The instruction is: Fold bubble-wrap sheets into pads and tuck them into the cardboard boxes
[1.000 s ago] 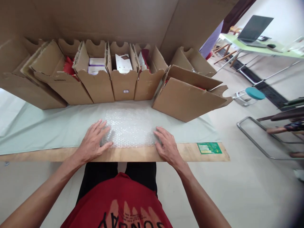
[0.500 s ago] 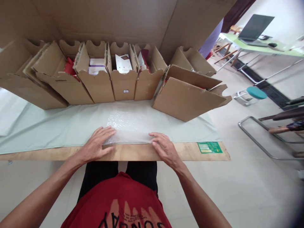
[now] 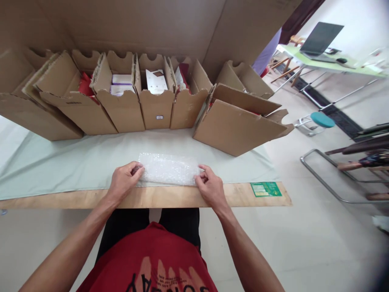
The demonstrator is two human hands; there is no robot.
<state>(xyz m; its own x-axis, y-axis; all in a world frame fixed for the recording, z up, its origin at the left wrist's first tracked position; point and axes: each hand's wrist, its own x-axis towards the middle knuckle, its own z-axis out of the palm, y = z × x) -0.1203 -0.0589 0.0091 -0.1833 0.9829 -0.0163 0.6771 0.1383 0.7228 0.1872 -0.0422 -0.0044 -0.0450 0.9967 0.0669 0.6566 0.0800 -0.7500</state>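
Note:
A clear sheet of bubble wrap [image 3: 168, 168] lies on the pale green cloth [image 3: 100, 156] near the table's wooden front edge [image 3: 173, 196]. It forms a wide, low strip, possibly in layers. My left hand [image 3: 125, 178] pinches its left end between thumb and fingers. At the opposite end, my right hand [image 3: 210, 184] grips the right edge with curled fingers. Both wrists rest over the wooden edge.
Several open cardboard bins stand in a row behind the cloth, one [image 3: 156, 111] holding a white packet [image 3: 156, 81]. A tilted bin [image 3: 240, 125] juts forward at the right. Tall cardboard [image 3: 146, 24] backs them. A green label [image 3: 266, 189] sits on the board's right end.
My hands have gone from spread fingers beside the bubble wrap to pinching its two ends. The sheet now looks narrower front to back and more evenly laid out.

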